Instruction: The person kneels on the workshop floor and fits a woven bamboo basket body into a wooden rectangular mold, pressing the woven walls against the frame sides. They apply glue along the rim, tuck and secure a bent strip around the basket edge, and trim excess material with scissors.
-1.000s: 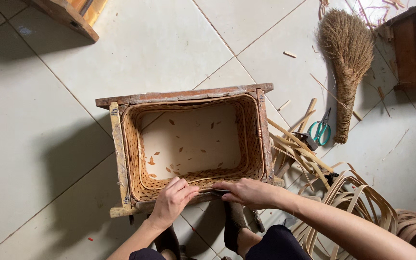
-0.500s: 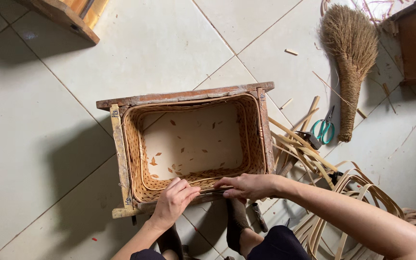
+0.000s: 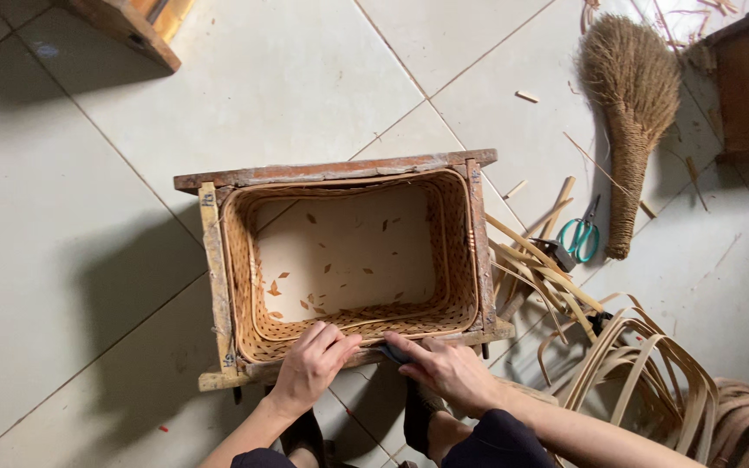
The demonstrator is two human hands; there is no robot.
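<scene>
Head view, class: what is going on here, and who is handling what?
A person crouches over a woven basket set inside a wooden frame on a tiled floor. The left hand rests on the basket's near rim; the right hand presses a small dark tool to the same rim. Loose cane strips, scissors and a brush lie to the right.

- Floor (image 3: 322, 78): pale square tiles, dark grout lines running diagonally.
- Wooden frame (image 3: 344, 170) holding a woven basket (image 3: 244, 260), standing mid-floor.
- Fibre brush (image 3: 630, 95), lying at upper right.
- Green-handled scissors (image 3: 578, 238), just beside the brush handle.
- Loose cane strips (image 3: 635, 364) (curled, heaped right of the frame).
- Small chips (image 3: 527, 96), scattered.
</scene>
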